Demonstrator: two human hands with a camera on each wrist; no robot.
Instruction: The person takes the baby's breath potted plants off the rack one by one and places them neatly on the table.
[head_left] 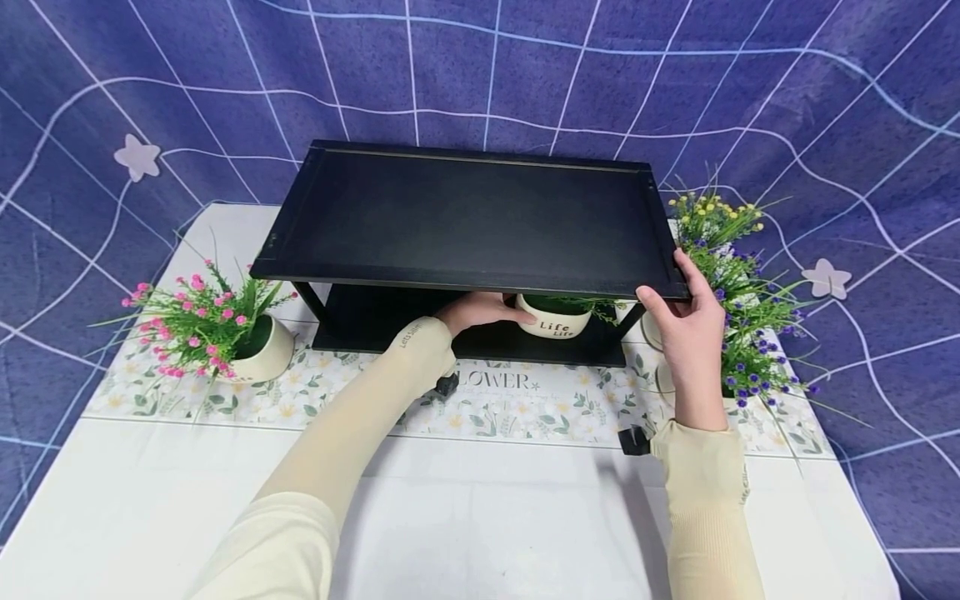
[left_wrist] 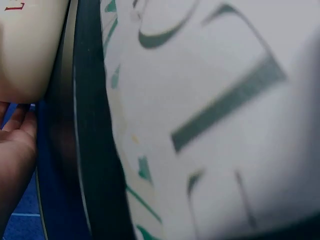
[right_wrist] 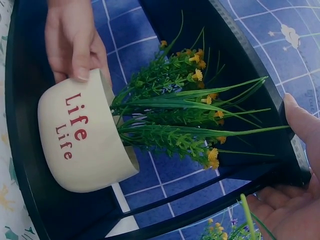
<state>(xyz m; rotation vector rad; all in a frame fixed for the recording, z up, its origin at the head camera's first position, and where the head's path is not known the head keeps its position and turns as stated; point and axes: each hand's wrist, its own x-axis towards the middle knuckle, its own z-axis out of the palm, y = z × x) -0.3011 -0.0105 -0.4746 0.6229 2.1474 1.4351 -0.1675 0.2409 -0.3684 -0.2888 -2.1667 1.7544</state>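
Note:
A cream flower pot [right_wrist: 82, 137] marked "Life" stands on the lower board of a black two-tier shelf [head_left: 472, 217]. Green leaves and orange-yellow flowers [right_wrist: 198, 75] rise from it beneath the top board. My left hand [head_left: 483, 311] reaches in under that board and grips the left side of the pot, thumb on its front near the rim. Part of the pot shows at the edge of the left wrist view, with left fingers [left_wrist: 20, 120] against it. At the front right corner of the top board, my right hand [head_left: 693, 333] holds the edge between thumb and fingers.
A pot of pink flowers [head_left: 197, 321] lies tilted left of the shelf. Close by the right hand are pots with yellow flowers [head_left: 708, 215] and purple flowers [head_left: 757, 350]. A floral mat [head_left: 510, 408] runs across the white table [head_left: 480, 533]; a blue curtain [head_left: 480, 75] hangs behind.

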